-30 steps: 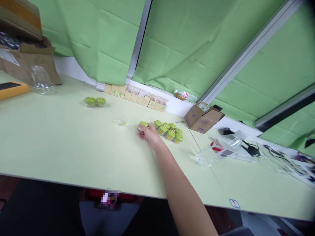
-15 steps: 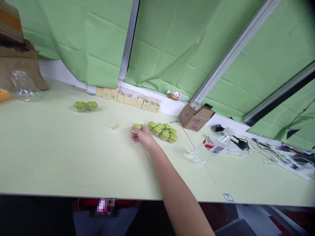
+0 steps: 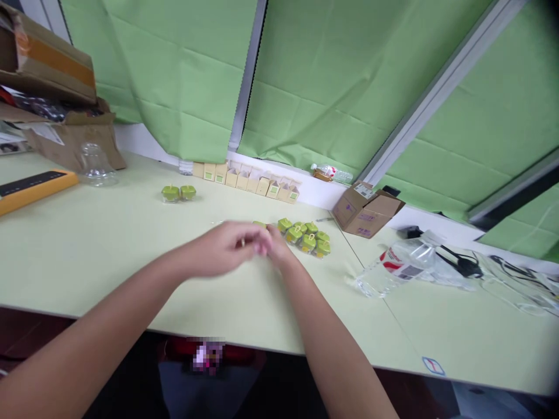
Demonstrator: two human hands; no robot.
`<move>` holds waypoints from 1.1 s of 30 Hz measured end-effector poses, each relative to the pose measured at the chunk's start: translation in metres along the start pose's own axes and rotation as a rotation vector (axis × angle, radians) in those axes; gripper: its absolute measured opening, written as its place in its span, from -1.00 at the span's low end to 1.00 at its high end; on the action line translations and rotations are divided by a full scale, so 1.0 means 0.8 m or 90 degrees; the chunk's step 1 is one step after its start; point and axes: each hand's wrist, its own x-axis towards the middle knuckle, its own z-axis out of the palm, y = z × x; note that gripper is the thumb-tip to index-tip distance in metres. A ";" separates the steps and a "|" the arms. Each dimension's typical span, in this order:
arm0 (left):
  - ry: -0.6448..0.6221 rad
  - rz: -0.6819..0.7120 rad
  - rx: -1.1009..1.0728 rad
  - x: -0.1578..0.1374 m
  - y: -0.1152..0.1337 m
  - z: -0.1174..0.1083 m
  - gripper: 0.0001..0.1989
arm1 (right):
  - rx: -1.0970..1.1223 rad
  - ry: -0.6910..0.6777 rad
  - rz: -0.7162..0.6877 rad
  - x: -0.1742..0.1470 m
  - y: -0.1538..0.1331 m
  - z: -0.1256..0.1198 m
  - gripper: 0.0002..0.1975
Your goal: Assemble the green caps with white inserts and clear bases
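My right hand is closed around a small box with a green lid, just above the table; most of the box is hidden. Against it from the left comes my left hand, fingers bent and smeared by motion, so its grip is unclear. Close to the right hand sits a cluster of several clear little boxes with green lids, loops on top and yellow bits inside. Two more green-lidded boxes stand apart to the left. A bit of clear plastic shows behind my left hand.
Small beige cartons line the back wall. A brown cardboard box and a large clear bottle are at right, with cables beyond. At left are a plastic dome, cardboard boxes and an orange-black device.
My left hand has come in from the left and met the right hand, which still holds the green-lidded box. The view has shifted left.
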 end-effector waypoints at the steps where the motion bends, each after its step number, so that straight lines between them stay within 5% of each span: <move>1: -0.006 -0.019 0.030 0.011 -0.011 -0.001 -0.71 | 0.027 -0.016 -0.005 -0.001 -0.001 -0.001 -0.62; 5: -0.052 -0.011 0.139 0.050 -0.062 0.015 -0.37 | 0.104 -0.069 -0.002 0.000 -0.002 -0.005 -0.65; 10: -0.023 0.056 0.113 0.038 -0.093 0.048 -0.41 | 0.067 -0.102 -0.015 0.006 0.002 -0.005 -0.68; 15: -0.061 0.056 0.000 0.025 -0.096 0.041 -0.47 | 0.057 -0.147 0.029 0.001 -0.003 -0.012 -0.70; 20: -0.153 -0.054 -0.207 0.026 -0.095 0.027 -0.47 | 0.049 -0.209 0.080 -0.010 -0.013 -0.026 -0.66; 25: -0.189 -0.113 -0.274 0.024 -0.094 0.025 -0.41 | 0.039 -0.225 0.086 -0.012 -0.014 -0.029 -0.65; 33: -0.082 -0.063 -0.197 0.024 -0.088 0.043 -0.51 | 0.020 -0.188 0.068 -0.011 -0.014 -0.021 -0.66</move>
